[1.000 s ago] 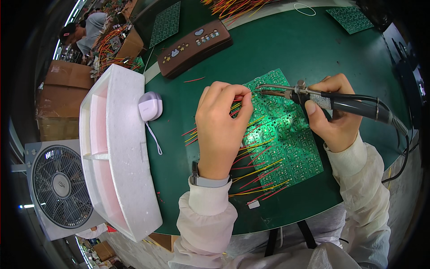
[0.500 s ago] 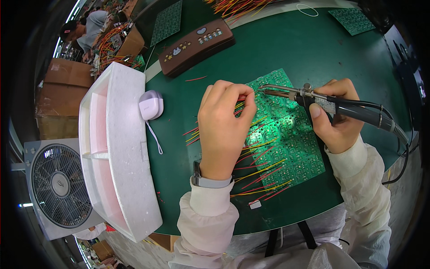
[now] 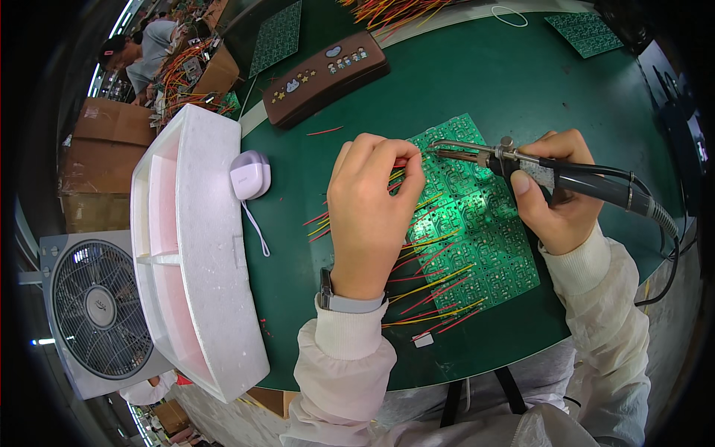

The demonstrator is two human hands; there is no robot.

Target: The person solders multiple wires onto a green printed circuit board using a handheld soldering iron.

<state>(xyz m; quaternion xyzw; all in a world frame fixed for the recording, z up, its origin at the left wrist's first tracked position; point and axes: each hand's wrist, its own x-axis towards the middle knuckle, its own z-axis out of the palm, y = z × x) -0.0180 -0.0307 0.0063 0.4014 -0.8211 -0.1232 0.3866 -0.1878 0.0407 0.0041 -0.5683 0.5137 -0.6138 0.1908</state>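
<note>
My left hand (image 3: 375, 208) pinches a thin wire at the upper left edge of a green circuit board (image 3: 491, 253); its fingertips hide most of that wire. In my right hand (image 3: 560, 195) is a soldering iron (image 3: 596, 186), held like a pen with a thin metal guide tube (image 3: 469, 145) clamped along it. Its tip points left and meets the board's upper left part, right beside my left fingertips. Several red and yellow wires (image 3: 432, 287) stick out leftward from the board's left side, some passing under my left hand.
A white foam box (image 3: 216, 246) with compartments stands at the left, a lilac case (image 3: 251, 175) against it. Behind lie a brown pencil case (image 3: 328, 78), more boards (image 3: 585, 34) and a wire bundle (image 3: 395, 13). A fan (image 3: 100, 307) stands far left; another person (image 3: 153, 52) works beyond.
The soldering iron and my right hand have shifted slightly left, bringing the tip closer to my left fingertips. My left hand holds almost the same place.
</note>
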